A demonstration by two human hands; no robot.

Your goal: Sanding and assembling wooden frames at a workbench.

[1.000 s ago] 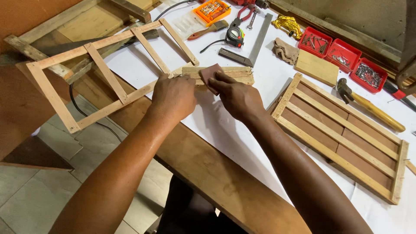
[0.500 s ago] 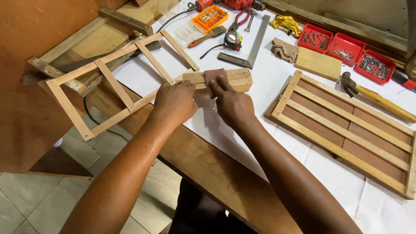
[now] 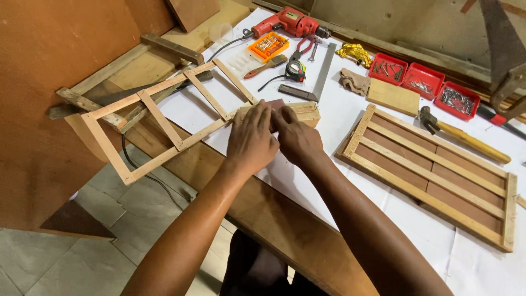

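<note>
Fingers of the left hand (image 3: 253, 138) lie flat and close together, pressing on the near end of the open wooden frame (image 3: 164, 116), which juts off the table's left edge. Right hand (image 3: 296, 140) fingers curl onto a reddish sandpaper piece (image 3: 274, 103), holding it against the stacked wooden strips (image 3: 304, 111). Both hands touch side by side. Slatted panel (image 3: 433, 172) lies to the right; hammer (image 3: 463, 137), red drill (image 3: 287, 23) and try square (image 3: 315, 74) farther back.
</note>
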